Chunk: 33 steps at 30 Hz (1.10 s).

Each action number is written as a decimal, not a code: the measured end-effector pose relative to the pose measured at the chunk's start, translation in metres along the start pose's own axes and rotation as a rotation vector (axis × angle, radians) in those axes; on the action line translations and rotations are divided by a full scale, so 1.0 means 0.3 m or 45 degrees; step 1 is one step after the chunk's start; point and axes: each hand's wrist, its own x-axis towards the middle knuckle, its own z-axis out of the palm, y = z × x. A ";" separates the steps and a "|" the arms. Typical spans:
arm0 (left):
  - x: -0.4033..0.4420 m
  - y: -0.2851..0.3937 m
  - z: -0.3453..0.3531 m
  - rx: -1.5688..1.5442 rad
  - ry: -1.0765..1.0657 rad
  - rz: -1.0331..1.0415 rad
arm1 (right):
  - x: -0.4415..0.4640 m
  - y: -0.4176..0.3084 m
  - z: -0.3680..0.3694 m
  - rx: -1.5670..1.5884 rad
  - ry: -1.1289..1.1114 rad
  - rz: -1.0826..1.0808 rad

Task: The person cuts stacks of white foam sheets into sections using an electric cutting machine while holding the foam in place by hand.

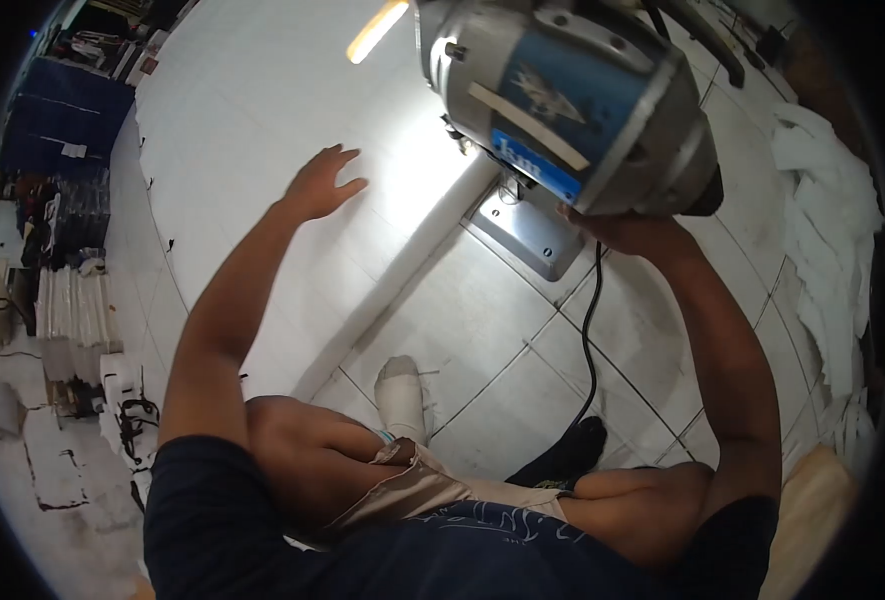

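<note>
An electric cloth cutting machine (pixel 563 110), with a grey and blue motor housing, stands upright at the upper right. Its metal base plate (pixel 533 235) rests on the tiled surface against the cut edge of a thick layer of white fabric (pixel 253 150). Below the housing, my right hand (pixel 628 235) is closed on the machine; the housing hides part of the fingers. My left hand (pixel 323 187) hovers over or rests lightly on the fabric, fingers apart and holding nothing; contact is hard to tell. Light from the machine brightens the fabric between hand and cutter.
A black power cable (pixel 593 325) runs from the machine down toward my dark-socked foot (pixel 588 440). White fabric scraps (pixel 828 240) lie along the right. Stacked folded goods (pixel 73 310) and a dark blue cloth bundle (pixel 63 115) line the left side.
</note>
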 end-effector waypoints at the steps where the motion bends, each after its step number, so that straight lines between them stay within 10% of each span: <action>1: 0.029 0.022 0.016 -0.009 0.014 0.006 | 0.009 -0.004 -0.011 0.041 -0.013 -0.088; 5: 0.140 0.096 0.089 -0.032 0.211 0.171 | -0.006 -0.039 -0.022 0.171 -0.106 0.204; 10: 0.264 0.138 0.117 0.040 0.300 0.390 | 0.010 0.001 -0.044 -0.216 0.312 -0.389; 15: 0.303 0.150 0.167 0.000 0.230 0.436 | 0.012 -0.072 -0.087 -0.026 0.108 -0.066; 17: 0.331 0.143 0.177 0.009 0.250 0.445 | 0.005 -0.015 -0.024 -0.482 0.290 -0.397; 21: 0.315 0.140 0.194 -0.065 0.256 0.441 | 0.014 -0.169 0.001 0.157 0.293 -0.116; 33: 0.328 0.131 0.211 -0.036 0.303 0.447 | 0.028 -0.193 0.032 -0.234 0.224 -0.195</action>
